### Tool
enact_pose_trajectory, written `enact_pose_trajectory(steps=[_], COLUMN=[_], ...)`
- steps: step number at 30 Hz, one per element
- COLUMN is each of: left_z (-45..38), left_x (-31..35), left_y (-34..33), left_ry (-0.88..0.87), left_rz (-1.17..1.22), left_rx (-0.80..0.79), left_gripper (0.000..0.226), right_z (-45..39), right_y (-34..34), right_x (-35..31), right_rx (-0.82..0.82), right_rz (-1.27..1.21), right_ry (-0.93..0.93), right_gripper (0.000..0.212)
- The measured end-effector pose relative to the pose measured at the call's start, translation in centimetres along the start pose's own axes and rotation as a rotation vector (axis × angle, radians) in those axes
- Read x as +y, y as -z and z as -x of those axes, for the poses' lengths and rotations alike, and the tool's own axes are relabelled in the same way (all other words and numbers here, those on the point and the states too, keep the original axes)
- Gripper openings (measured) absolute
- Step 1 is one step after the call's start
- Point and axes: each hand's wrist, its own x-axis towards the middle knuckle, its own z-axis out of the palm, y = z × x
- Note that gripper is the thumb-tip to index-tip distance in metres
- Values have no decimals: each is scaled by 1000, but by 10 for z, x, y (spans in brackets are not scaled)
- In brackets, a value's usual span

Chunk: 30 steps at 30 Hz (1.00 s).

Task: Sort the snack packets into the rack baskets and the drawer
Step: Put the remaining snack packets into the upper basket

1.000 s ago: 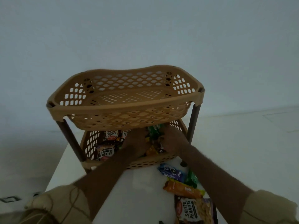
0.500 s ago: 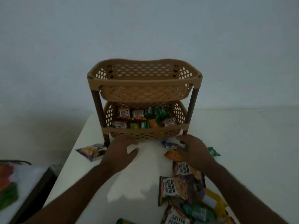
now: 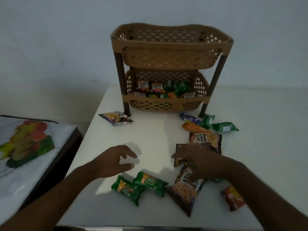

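Observation:
A tan two-tier rack stands at the back of the white table (image 3: 150,139). Its top basket (image 3: 171,42) looks empty from here; its bottom basket (image 3: 165,99) holds several small snack packets. My left hand (image 3: 113,161) hovers over bare table, fingers apart, holding nothing. My right hand (image 3: 201,161) rests fingers-down on a dark peanut packet (image 3: 185,190), covering part of another dark packet (image 3: 179,148). Two green biscuit packets (image 3: 138,185) lie just below my left hand. A salted peanuts packet (image 3: 205,138) lies beyond my right hand. No drawer is visible.
Loose packets lie near the rack's right leg: blue (image 3: 190,117), orange (image 3: 195,128), two green (image 3: 224,127). A purple packet (image 3: 115,118) sits by the left leg. A red-orange packet (image 3: 233,198) lies near right. A lower surface with a fruit-print cloth (image 3: 26,144) stands left.
Both hands have pulled back out of the bottom basket toward me and down over the loose packets. The view has drawn away from the rack.

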Motion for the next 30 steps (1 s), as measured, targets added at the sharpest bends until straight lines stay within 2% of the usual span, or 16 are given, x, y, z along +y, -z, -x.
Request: enact_pose_trajectory(steps=[3,6,10,13,18,21,24,28,30], left_z=[17,30,31,19,-7,-21,-32,-39,-41], left_x=[2,7,14,14,5,-2,-7,-14,-16], left_y=[-4,-17,-43,-51,-44,-39,-40,-45,-47], left_ry=[-89,-213,-287,-316,-264,-189,-125,-67,-62], left_rz=[30,-84,-252,-253,-169,-110,-166,-356,-422], left_rx=[-71,-114,-42,49,160,179,194,185,216], left_gripper=[62,82,71,56,48,50,56,86,89], right_z=[-3,-8,-17,-25,-43,-56,-67,-80,-85], right_y=[-16,-24,-22,-24,-33,-37,-37,-34,-34], right_x=[-11,-19,-19,-20,-16,-16,-17,-15,-13], right_rx=[-123,-133,-39,58,197,298,404,390,369], right_rz=[139,266,359,327,282,203,55,51,80], right_ry=[-38,-6,-8,-36,-137,-219,-304,-393,-405], right_gripper=[85,77,63,52,43,43,50,49,46])
